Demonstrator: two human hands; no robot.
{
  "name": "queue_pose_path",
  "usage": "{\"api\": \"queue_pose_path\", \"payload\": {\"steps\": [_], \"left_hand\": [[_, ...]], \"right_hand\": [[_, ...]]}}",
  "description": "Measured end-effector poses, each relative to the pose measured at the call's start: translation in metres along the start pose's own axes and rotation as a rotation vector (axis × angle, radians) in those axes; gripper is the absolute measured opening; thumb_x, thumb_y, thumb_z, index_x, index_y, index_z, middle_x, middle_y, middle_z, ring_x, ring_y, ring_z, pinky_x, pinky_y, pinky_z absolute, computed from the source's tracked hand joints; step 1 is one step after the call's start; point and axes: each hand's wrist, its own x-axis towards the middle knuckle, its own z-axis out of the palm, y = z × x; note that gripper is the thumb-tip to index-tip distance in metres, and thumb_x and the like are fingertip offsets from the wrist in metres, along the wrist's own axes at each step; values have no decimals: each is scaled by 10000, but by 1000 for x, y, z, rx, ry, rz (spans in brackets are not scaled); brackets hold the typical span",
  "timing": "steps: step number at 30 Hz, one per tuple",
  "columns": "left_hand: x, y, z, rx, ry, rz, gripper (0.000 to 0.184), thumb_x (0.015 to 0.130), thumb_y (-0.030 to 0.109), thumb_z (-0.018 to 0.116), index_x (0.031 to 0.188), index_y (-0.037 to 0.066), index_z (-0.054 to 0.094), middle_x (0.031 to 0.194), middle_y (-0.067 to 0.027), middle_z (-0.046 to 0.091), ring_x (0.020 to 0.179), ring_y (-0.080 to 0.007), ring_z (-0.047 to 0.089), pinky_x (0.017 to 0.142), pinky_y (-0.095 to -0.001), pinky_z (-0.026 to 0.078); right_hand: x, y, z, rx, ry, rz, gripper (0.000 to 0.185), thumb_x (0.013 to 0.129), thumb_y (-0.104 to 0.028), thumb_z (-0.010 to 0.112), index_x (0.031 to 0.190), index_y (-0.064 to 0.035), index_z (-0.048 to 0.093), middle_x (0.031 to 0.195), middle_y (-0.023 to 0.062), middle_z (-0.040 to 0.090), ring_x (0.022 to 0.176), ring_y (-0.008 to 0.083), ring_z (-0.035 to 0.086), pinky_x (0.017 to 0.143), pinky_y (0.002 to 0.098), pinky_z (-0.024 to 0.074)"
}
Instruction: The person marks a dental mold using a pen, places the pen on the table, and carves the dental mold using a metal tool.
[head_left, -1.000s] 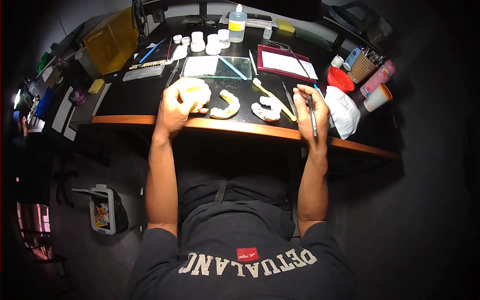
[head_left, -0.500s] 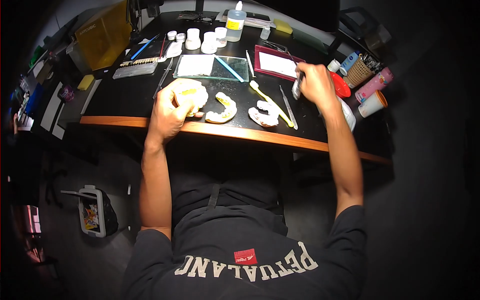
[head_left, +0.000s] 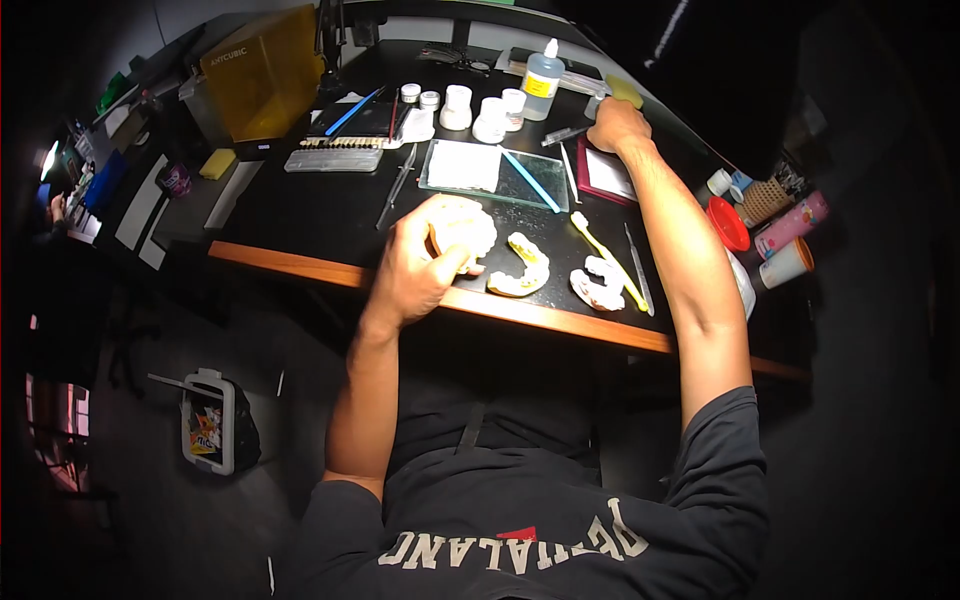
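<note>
My left hand (head_left: 415,262) is closed around a whitish dental model (head_left: 463,232), held above the table's front edge. Beside it lies a yellowish horseshoe-shaped dental cast (head_left: 522,267), and farther right a smaller white dental cast (head_left: 598,284). My right hand (head_left: 620,126) reaches to the back right, past the dark red framed pad (head_left: 604,176), its fingers curled and partly hidden. A short grey tool (head_left: 564,136) shows at its left side; whether the fingers grip it is unclear. A yellow toothbrush (head_left: 612,263) and a thin metal instrument (head_left: 637,268) lie by the white cast.
A glass plate (head_left: 535,172) bears a white pad and a blue stick. Behind it stand several white jars (head_left: 489,122) and a clear bottle (head_left: 541,88) with a yellow label. Right: a red bowl (head_left: 728,222) and cups. The table's wooden edge (head_left: 290,264) runs in front.
My right hand has moved away from me, from beside the red bowl to the back of the table. The left hand keeps hold of the dental model. The camera view has shifted.
</note>
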Motion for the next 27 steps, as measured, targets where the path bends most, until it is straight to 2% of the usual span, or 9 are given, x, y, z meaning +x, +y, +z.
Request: {"api": "queue_pose_path", "payload": {"steps": [6,9,10,13,17,18,21,24,27], "left_hand": [[2,-8,-7,66,-41,37,409,882,-59,575,1291,-49,583,1148,-138,673,1023,-186,691,871,-348,630],[4,-14,-8,160,-42,115,487,873,-72,576,1356,-22,547,1177,-140,657,1053,-190,678,897,-353,622],[4,-14,-8,195,-46,117,541,864,-84,565,1397,0,526,1200,-136,644,1094,-191,661,912,-359,616],[3,-13,-10,173,-73,95,635,843,-83,552,1464,22,475,1253,-127,595,1172,-196,615,976,-377,591],[1,-7,-5,57,-100,68,704,809,-76,544,1497,17,429,1303,-130,553,1213,-208,588,1049,-414,555],[2,-8,-8,115,-105,92,699,816,-82,546,1497,17,426,1301,-129,553,1213,-206,587,1051,-414,554],[3,-11,-8,136,-103,117,672,845,-96,573,1491,17,428,1292,-127,554,1205,-196,584,1057,-406,550],[0,-11,-5,64,-76,111,649,873,-102,615,1484,18,432,1281,-124,557,1194,-185,581,1061,-389,544],[1,-13,-4,60,-59,131,625,886,-102,652,1465,23,452,1256,-112,565,1179,-179,587,1059,-364,539]], "right_hand": [[14,15,21,21,-78,-66,409,809,-127,719,1217,-110,744,1240,204,726,1201,364,681,1037,466,539],[-12,25,8,77,27,-149,405,813,-130,721,1217,-107,744,1206,211,733,1199,372,679,1033,469,538],[-21,32,1,75,59,-186,390,817,-108,710,1204,-80,745,1098,216,757,1111,376,713,983,468,549],[-49,65,-15,354,-31,-337,239,828,-26,683,1049,7,768,833,170,756,776,236,729,773,365,563],[-115,90,-50,485,-189,-366,126,875,-24,725,983,33,760,757,74,729,720,104,671,693,296,541],[-130,92,-54,501,-229,-302,149,832,-32,757,971,6,795,854,159,778,817,219,764,778,349,589],[-166,99,-31,461,-237,-263,142,877,-109,787,926,23,780,798,129,766,740,160,725,711,323,568],[-184,89,-12,332,-252,-143,243,823,-250,824,872,-14,795,823,218,752,812,331,761,785,416,590],[-185,87,-5,312,-194,-83,159,796,-156,767,844,-4,782,859,237,751,855,374,757,823,448,594]]}}
